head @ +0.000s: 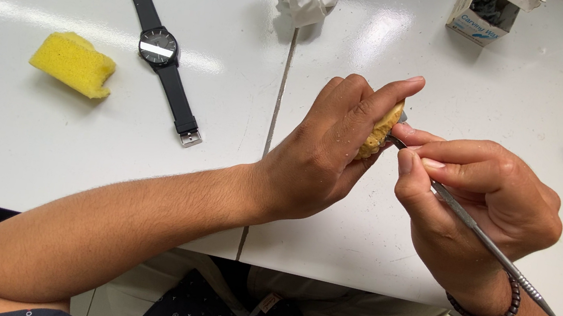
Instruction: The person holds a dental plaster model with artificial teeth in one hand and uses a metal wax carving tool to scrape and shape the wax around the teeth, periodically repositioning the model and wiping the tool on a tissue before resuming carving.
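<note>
Yellowish cast (382,131) gripped in left-hand fingers (370,104); right hand (477,195) pinches metal tool (488,246).

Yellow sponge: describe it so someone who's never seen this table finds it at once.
Start on the white table and go to its left half, well away from the left hand and right hand. Left of the black wristwatch lying flat sits the yellow sponge. It is the only bright yellow, blocky, porous thing there; the yellowish piece in the left hand is paler and held.
</note>
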A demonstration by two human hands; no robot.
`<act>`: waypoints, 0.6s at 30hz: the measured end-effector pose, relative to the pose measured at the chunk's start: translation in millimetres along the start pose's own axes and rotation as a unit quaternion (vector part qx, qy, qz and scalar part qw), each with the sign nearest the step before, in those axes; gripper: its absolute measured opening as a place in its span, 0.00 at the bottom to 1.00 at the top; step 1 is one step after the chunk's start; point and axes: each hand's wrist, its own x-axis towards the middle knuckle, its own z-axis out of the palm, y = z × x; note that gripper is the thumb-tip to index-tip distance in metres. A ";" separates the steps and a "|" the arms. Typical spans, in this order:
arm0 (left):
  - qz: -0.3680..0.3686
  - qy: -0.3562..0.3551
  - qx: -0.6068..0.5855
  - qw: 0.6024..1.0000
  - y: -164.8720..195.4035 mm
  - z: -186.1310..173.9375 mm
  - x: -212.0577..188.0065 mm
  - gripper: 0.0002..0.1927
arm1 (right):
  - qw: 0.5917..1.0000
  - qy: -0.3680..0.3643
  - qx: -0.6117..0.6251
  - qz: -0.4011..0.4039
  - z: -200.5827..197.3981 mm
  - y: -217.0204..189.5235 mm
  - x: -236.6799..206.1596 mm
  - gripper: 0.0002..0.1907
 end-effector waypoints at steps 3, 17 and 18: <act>0.001 -0.001 0.001 1.000 -0.5 -0.3 -0.3 0.32 | 1.000 0.001 -0.004 0.004 0.4 -0.6 0.8 0.13; -0.001 -0.006 0.003 1.000 -2.2 -0.3 -0.1 0.32 | 1.000 -0.015 0.002 0.003 -0.5 0.0 2.8 0.14; -0.001 -0.006 0.002 1.000 -2.1 -0.6 0.0 0.32 | 1.000 -0.014 0.002 0.003 -0.5 -0.3 2.5 0.13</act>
